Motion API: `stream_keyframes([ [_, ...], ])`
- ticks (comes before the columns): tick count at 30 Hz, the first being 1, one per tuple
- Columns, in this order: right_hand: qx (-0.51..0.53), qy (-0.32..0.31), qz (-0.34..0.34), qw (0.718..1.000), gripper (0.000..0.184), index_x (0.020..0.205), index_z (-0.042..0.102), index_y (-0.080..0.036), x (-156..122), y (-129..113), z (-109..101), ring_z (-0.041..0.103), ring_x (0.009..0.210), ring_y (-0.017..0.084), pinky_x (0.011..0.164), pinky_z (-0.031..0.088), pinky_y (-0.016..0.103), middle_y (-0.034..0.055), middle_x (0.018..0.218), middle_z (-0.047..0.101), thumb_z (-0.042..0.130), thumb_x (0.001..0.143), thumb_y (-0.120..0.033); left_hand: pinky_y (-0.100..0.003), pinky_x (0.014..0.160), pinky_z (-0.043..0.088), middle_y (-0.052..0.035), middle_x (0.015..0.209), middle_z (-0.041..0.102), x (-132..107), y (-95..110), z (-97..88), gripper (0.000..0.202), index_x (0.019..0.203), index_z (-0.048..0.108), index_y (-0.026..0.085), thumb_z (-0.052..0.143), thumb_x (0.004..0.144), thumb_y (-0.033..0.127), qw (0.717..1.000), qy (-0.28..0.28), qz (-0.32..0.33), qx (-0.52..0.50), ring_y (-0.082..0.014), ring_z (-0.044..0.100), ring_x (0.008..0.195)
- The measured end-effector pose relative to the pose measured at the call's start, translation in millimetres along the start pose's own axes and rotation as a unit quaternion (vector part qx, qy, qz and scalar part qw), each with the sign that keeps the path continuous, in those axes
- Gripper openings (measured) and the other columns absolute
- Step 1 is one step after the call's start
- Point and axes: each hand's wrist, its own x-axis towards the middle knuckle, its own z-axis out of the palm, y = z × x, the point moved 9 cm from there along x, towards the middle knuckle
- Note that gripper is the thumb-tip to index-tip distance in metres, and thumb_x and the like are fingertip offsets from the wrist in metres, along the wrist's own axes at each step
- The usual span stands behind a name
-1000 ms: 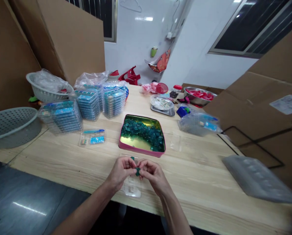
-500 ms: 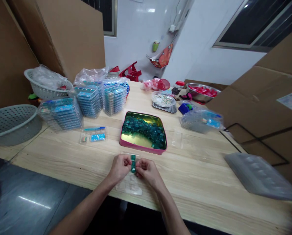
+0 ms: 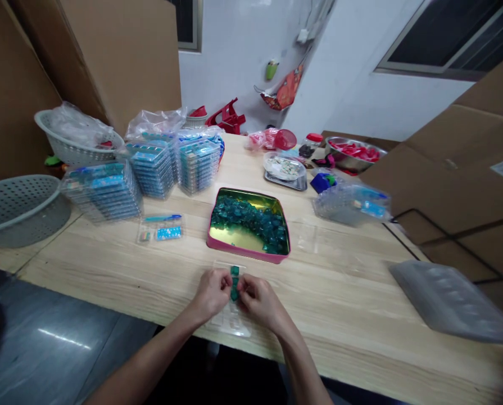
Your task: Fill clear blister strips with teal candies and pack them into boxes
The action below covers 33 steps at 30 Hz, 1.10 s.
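Observation:
A clear plastic blister tray (image 3: 239, 327) lies flat at the front of the table, with a short column of dark teal, see-through pieces (image 3: 235, 271) in its upper part. My left hand (image 3: 213, 291) comes from the left, its thumb and fingertips pinched on the side of the lower teal pieces. From the right, my right hand (image 3: 259, 298) pinches the same pieces, its thumb and forefinger close together. Fingertips cover part of the column. Just beyond stands a pink-rimmed tin (image 3: 247, 254) with a gold inside, holding many loose teal pieces (image 3: 251, 216).
At the left, a filled pack (image 3: 161, 228) with a blue pen lies before stacked blister packs (image 3: 102, 191). Grey baskets (image 3: 21, 211) stand beyond. A stack of clear trays (image 3: 449, 301), more packs (image 3: 352, 202) and a metal bowl (image 3: 354, 154) occupy the right side.
Both hands have shifted slightly right with the tray, still pinching at the teal column. The view has turned a little; the tin and packs look unchanged.

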Motion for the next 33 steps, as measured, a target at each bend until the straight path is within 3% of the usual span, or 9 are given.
stream_keyframes([
  [3, -0.096, 0.045, -0.003, 0.994, 0.012, 0.065, 0.051, -0.018, -2.9, -2.1, -5.9, 0.049, 0.054, 0.013, 0.054, 0.032, 0.021, -0.0018, 0.055, 0.054, 0.044, 0.063, -0.008, -0.021, 0.057, 0.038, 0.0012, 0.06, 0.058, -4.5, 5.9, -2.6, 0.02, 0.068, 0.062, 0.015, 0.049, 0.067, 0.0, 0.999, 0.033, 0.014, 0.019, -0.012, 0.053, 0.059],
  [6, -0.119, 0.073, 0.019, 0.99, 0.012, 0.065, 0.052, -0.018, -5.5, 4.6, -6.3, 0.049, 0.054, 0.013, 0.054, 0.032, 0.022, -0.0011, 0.055, 0.054, 0.045, 0.064, -0.009, -0.022, 0.06, 0.039, -0.0011, 0.068, 0.061, -12.0, 14.1, -5.6, 0.016, 0.074, 0.064, 0.015, 0.051, 0.073, 0.005, 0.997, 0.05, 0.057, -0.007, -0.0124, 0.055, 0.062],
  [13, -0.14, 0.058, -0.002, 0.988, 0.016, 0.061, 0.058, -0.017, -10.1, 1.0, -3.1, 0.053, 0.057, 0.014, 0.056, 0.034, 0.022, 0.0006, 0.057, 0.059, 0.047, 0.065, -0.007, -0.025, 0.065, 0.039, -0.004, 0.072, 0.061, -23.1, 24.2, 3.8, 0.017, 0.068, 0.067, 0.014, 0.054, 0.075, 0.005, 0.987, 0.011, 0.156, 0.034, -0.0156, 0.057, 0.071],
  [16, -0.145, 0.05, -0.05, 0.987, 0.018, 0.062, 0.062, -0.017, -6.6, -15.0, -26.5, 0.056, 0.059, 0.014, 0.057, 0.037, 0.022, 0.0023, 0.062, 0.063, 0.048, 0.071, -0.009, -0.026, 0.065, 0.039, -0.0058, 0.072, 0.06, -23.7, 24.0, 8.2, 0.021, 0.067, 0.066, 0.013, 0.05, 0.08, 0.007, 0.982, 0.007, 0.174, 0.068, -0.0169, 0.057, 0.071],
  [19, -0.202, 0.096, -0.052, 0.973, 0.02, 0.072, 0.067, -0.016, 12.0, -27.3, -73.3, 0.062, 0.067, 0.015, 0.061, 0.042, 0.021, 0.0047, 0.072, 0.068, 0.048, 0.077, -0.011, -0.026, 0.066, 0.04, -0.0061, 0.073, 0.06, -23.7, 23.5, 10.3, 0.022, 0.07, 0.066, 0.013, 0.048, 0.082, 0.009, 0.98, -0.002, 0.185, 0.074, -0.0173, 0.057, 0.073],
  [22, -0.389, 0.068, 0.015, 0.919, 0.025, 0.09, 0.07, -0.018, 48.1, -22.8, -101.4, 0.065, 0.084, 0.018, 0.069, 0.043, 0.022, 0.0075, 0.088, 0.072, 0.048, 0.08, -0.012, -0.027, 0.067, 0.041, -0.0056, 0.075, 0.061, -21.3, 20.3, 7.0, 0.021, 0.072, 0.067, 0.014, 0.049, 0.081, 0.009, 0.982, 0.003, 0.178, 0.066, -0.0169, 0.057, 0.073],
  [25, -0.501, -0.005, 0.062, 0.863, 0.026, 0.092, 0.071, -0.015, 81.2, -9.0, -102.2, 0.066, 0.089, 0.023, 0.07, 0.044, 0.025, 0.0134, 0.092, 0.071, 0.052, 0.076, -0.007, -0.027, 0.067, 0.041, -0.0054, 0.074, 0.061, -18.4, 17.0, 2.2, 0.02, 0.073, 0.068, 0.014, 0.049, 0.08, 0.009, 0.984, 0.011, 0.167, 0.061, -0.017, 0.057, 0.072],
  [28, -0.511, -0.036, 0.06, 0.857, 0.025, 0.091, 0.071, -0.014, 98.4, -0.5, -92.2, 0.066, 0.09, 0.025, 0.072, 0.045, 0.026, 0.0163, 0.092, 0.071, 0.057, 0.071, -0.006, -0.026, 0.066, 0.04, -0.0051, 0.073, 0.061, -16.8, 15.3, -2.2, 0.019, 0.074, 0.068, 0.014, 0.05, 0.079, 0.01, 0.986, 0.015, 0.158, 0.052, -0.0166, 0.057, 0.071],
  [33, -0.507, -0.049, 0.057, 0.859, 0.024, 0.092, 0.07, -0.012, 103.7, 7.1, -85.3, 0.065, 0.095, 0.026, 0.077, 0.045, 0.028, 0.0182, 0.095, 0.07, 0.061, 0.07, -0.008, -0.025, 0.06, 0.039, -0.003, 0.069, 0.058, -15.8, 12.1, -8.9, 0.012, 0.074, 0.066, 0.014, 0.054, 0.075, 0.012, 0.99, 0.022, 0.131, 0.045, -0.0148, 0.054, 0.064],
])
